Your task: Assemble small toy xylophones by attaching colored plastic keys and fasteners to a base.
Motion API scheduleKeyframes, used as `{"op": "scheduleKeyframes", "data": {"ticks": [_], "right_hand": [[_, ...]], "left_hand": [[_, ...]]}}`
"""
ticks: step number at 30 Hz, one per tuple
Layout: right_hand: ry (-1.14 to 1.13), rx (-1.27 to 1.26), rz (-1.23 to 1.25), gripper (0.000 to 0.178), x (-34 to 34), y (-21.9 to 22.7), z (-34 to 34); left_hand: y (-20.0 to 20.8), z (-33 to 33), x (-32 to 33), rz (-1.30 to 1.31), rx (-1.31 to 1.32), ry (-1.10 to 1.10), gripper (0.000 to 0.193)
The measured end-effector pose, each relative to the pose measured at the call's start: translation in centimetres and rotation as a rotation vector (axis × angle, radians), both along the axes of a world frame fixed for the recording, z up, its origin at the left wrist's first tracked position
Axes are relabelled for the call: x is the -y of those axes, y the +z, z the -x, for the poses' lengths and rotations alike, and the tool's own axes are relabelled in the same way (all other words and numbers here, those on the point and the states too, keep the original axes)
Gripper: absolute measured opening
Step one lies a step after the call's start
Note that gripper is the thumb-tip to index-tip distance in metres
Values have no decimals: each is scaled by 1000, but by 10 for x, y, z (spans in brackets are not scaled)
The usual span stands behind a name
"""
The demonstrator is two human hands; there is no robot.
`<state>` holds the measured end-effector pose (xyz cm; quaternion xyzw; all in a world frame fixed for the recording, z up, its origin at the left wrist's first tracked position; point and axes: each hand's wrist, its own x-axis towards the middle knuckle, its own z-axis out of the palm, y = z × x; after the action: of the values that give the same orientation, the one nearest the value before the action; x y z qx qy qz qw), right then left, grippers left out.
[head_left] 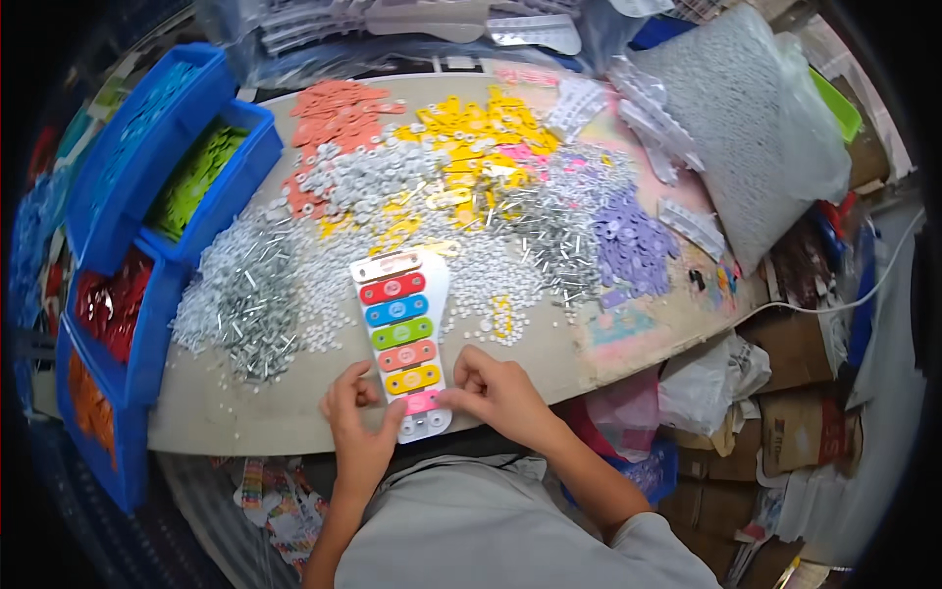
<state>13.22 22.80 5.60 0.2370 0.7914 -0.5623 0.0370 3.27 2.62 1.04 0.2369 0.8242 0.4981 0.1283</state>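
A white toy xylophone base [429,280] lies on the table in front of me, carrying several coloured bars: pale orange, red, blue, green, orange, yellow. A pink bar [423,401] sits at its near end. My left hand [358,422] rests at the base's near left corner, fingertips touching the base beside the pink bar. My right hand [496,391] presses fingertips on the pink bar's right end. Neither hand lifts anything.
Heaps of loose parts cover the table [245,412]: silver pins [250,294], white washers [368,177], orange bars [334,113], yellow bars [481,128], purple bars [628,236]. Blue bins [147,177] with coloured bars stand at left. A large clear bag of white pieces [746,118] lies at right.
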Motion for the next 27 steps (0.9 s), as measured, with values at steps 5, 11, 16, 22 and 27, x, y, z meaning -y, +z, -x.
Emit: {"op": "scheduleKeyframes", "data": {"ticks": [5,11,16,22,27], "right_hand": [[-537,-197,-778,12,-79,-5,-46],[-350,-15,-1072,25,-168,-25,-93],[-272,11,-1119,17,-179,-22,-94],[-334,-99,-1180,18,-156,-7,-74],[-99,-703,-1298,25,-33,2,-49]], "left_hand": [[1,-6,19,-15,-172,-163,81],[-2,-19,17,101,-262,-214,87],[-1,-11,11,45,-339,-215,84],[8,-8,14,75,-301,-207,81],[27,-1,18,-71,-341,-97,38]]}}
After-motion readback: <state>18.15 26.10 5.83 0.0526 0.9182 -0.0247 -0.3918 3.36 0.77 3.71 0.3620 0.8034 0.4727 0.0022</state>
